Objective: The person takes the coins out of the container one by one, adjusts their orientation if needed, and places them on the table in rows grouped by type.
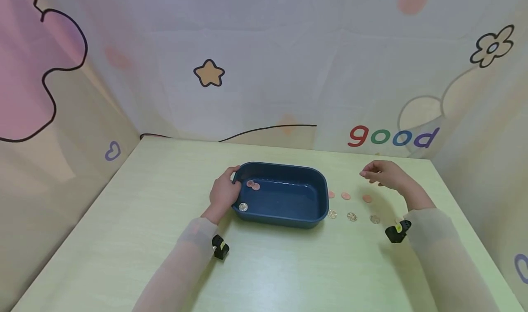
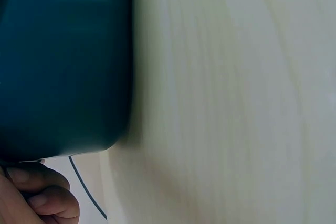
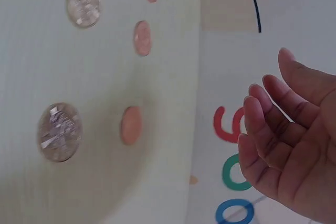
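A dark blue rectangular tub (image 1: pixel 280 221) sits on the table. My left hand (image 1: pixel 224 194) grips its left end, thumb over the rim; the left wrist view shows curled fingers (image 2: pixel 55 201) by the tub's end. Inside lie two pink discs (image 1: pixel 256 187) and a clear, glittering disc (image 1: pixel 243 207). Right of the tub, pink discs (image 1: pixel 367 198) form a row behind a row of clear faceted discs (image 1: pixel 375 219). Over the table behind them hovers my right hand (image 1: pixel 385 173), fingers loosely bent. In the right wrist view this hand (image 3: pixel 294 140) holds nothing.
The pale wooden-look table (image 1: pixel 264 266) reaches back to a printed cloth (image 1: pixel 264 73), which also hangs at both sides. Small black cameras (image 1: pixel 220 248) are strapped to the wrists. Near the right wrist, a pale disc is partly hidden by the camera.
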`<action>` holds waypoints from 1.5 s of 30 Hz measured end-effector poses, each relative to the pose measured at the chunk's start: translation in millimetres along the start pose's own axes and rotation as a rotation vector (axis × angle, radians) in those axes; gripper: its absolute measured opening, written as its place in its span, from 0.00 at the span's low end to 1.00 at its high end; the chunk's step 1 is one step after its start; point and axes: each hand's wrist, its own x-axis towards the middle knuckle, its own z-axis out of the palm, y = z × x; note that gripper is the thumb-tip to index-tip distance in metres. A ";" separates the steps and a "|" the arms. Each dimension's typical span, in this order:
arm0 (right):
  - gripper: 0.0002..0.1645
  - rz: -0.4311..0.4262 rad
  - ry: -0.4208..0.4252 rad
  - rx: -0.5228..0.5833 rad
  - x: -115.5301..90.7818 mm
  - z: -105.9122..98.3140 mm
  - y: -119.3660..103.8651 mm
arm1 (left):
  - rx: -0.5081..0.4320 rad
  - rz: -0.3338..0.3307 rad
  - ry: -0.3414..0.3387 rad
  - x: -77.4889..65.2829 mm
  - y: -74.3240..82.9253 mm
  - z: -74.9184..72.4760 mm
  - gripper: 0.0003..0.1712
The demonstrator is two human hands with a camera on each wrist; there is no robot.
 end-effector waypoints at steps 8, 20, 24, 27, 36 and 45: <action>0.19 -0.144 -0.025 -0.075 7.3 -8.8 -56.9 | 0.001 -0.007 -0.012 0.2 0.0 -0.2 0.32; 0.19 -0.233 -0.211 -0.095 33.3 4.4 -127.5 | -0.008 -0.014 -0.009 0.9 0.3 -1.9 0.32; 0.20 -0.255 -0.310 -0.126 49.7 21.4 -140.5 | -0.013 -0.010 -0.019 -0.8 0.7 -1.7 0.31; 0.21 -0.279 -0.366 -0.141 60.5 34.9 -149.2 | -0.016 -0.010 -0.025 -1.7 1.3 -1.9 0.32; 0.21 -0.309 -0.450 -0.189 88.2 72.2 -174.2 | -0.006 -0.013 -0.019 0.9 1.0 -3.0 0.32; 0.22 -0.292 -0.511 -0.220 104.2 105.9 -186.1 | -0.013 -0.009 -0.014 0.3 1.6 -1.5 0.32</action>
